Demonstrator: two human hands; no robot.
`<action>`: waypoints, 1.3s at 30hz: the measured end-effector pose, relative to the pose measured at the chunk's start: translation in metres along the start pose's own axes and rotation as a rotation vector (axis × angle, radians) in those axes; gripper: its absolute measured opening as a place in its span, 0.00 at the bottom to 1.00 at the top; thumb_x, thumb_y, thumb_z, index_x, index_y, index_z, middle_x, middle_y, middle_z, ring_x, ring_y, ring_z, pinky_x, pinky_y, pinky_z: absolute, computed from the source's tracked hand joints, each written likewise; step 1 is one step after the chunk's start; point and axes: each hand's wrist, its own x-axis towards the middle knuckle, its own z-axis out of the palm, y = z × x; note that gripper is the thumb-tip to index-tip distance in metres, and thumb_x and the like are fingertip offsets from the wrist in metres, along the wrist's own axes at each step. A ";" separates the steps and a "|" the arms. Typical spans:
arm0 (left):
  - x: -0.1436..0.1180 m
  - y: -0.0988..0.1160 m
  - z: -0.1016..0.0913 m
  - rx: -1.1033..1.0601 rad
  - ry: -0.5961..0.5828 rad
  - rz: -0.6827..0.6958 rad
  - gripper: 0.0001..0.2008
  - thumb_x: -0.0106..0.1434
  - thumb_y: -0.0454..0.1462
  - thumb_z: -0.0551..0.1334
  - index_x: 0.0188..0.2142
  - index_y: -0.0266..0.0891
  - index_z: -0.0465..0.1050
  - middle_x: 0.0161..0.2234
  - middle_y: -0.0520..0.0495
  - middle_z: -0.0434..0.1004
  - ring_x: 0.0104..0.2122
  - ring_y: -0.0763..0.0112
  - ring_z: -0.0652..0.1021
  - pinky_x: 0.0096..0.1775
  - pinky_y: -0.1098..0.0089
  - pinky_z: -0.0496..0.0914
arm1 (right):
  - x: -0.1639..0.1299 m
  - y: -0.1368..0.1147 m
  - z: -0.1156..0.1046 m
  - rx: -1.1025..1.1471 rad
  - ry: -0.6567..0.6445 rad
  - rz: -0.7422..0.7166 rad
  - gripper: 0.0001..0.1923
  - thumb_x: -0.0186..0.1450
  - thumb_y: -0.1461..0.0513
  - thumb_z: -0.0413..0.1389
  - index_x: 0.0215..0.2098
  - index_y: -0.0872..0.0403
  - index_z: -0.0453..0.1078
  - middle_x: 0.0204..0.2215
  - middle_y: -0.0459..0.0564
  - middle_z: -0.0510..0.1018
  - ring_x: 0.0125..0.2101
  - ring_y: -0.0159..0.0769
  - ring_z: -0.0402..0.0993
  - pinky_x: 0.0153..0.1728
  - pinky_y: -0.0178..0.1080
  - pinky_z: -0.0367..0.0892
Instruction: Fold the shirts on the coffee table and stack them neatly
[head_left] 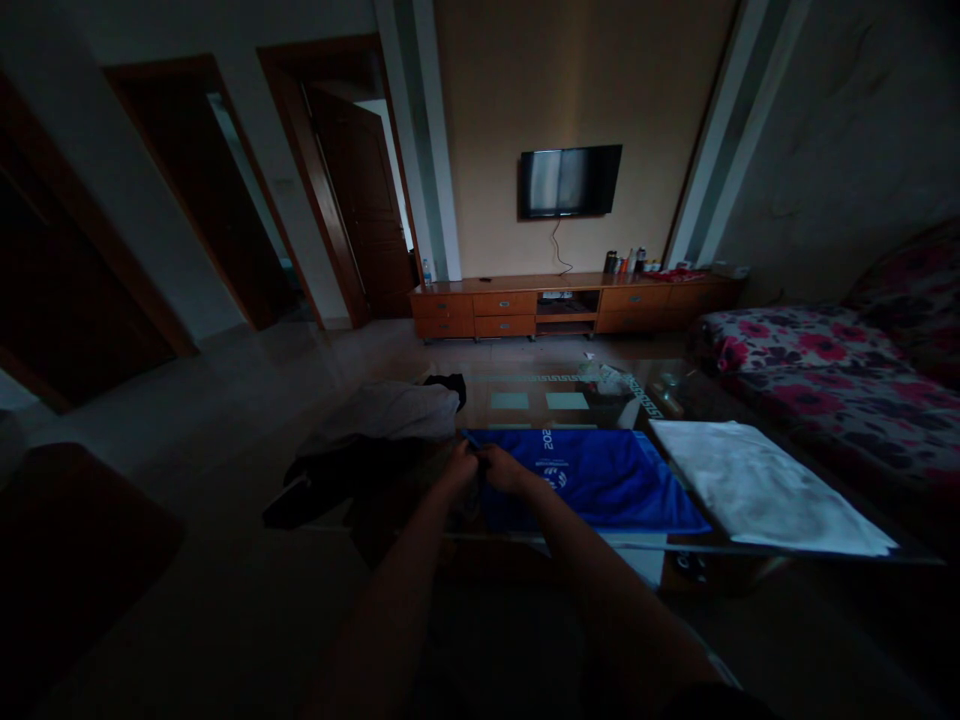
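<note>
Left hand [459, 467] and right hand [501, 468] pinch the blue shirt [600, 480], lying flat, long axis left-right.

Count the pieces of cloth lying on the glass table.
3 clear ones: blue shirt under both hands, white cloth to its right, grey garment to its left. The dark heap may hide more.

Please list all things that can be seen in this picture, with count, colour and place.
blue garment: one, blue with white print, flat on glass table, left edge under both hands
white cloth: one, white, table right
clothes pile: grey and dark, table left
glass table: one, centre
television: one, black, far wall
cabinet: one, brown, below television
sofa: one, floral, right
left hand: gripping blue garment
right hand: gripping blue garment
</note>
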 end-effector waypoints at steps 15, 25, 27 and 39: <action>0.007 0.003 -0.009 -0.082 0.210 -0.116 0.29 0.51 0.26 0.58 0.54 0.38 0.67 0.52 0.36 0.76 0.46 0.58 0.80 0.43 0.62 0.75 | -0.015 -0.003 -0.039 0.127 0.158 0.178 0.43 0.48 0.74 0.50 0.63 0.58 0.70 0.51 0.56 0.81 0.48 0.43 0.79 0.54 0.44 0.72; 0.000 0.011 -0.004 0.023 0.129 -0.106 0.26 0.52 0.27 0.59 0.52 0.40 0.67 0.52 0.41 0.75 0.45 0.62 0.79 0.41 0.67 0.74 | -0.083 0.000 -0.135 0.307 0.225 0.355 0.44 0.51 0.71 0.52 0.68 0.54 0.63 0.51 0.52 0.81 0.41 0.41 0.80 0.42 0.40 0.77; -0.002 0.013 -0.002 0.039 0.117 -0.106 0.26 0.51 0.27 0.60 0.51 0.40 0.68 0.52 0.41 0.75 0.46 0.61 0.78 0.42 0.66 0.74 | -0.101 0.003 -0.157 0.267 0.286 0.354 0.43 0.50 0.71 0.52 0.65 0.55 0.66 0.53 0.53 0.80 0.46 0.42 0.79 0.46 0.40 0.76; -0.011 0.019 0.001 0.116 0.070 -0.108 0.28 0.50 0.27 0.61 0.52 0.40 0.67 0.53 0.39 0.73 0.44 0.61 0.78 0.38 0.67 0.73 | -0.201 0.056 -0.227 0.166 0.476 0.671 0.49 0.45 0.71 0.51 0.68 0.63 0.62 0.23 0.47 0.79 0.16 0.30 0.66 0.21 0.32 0.64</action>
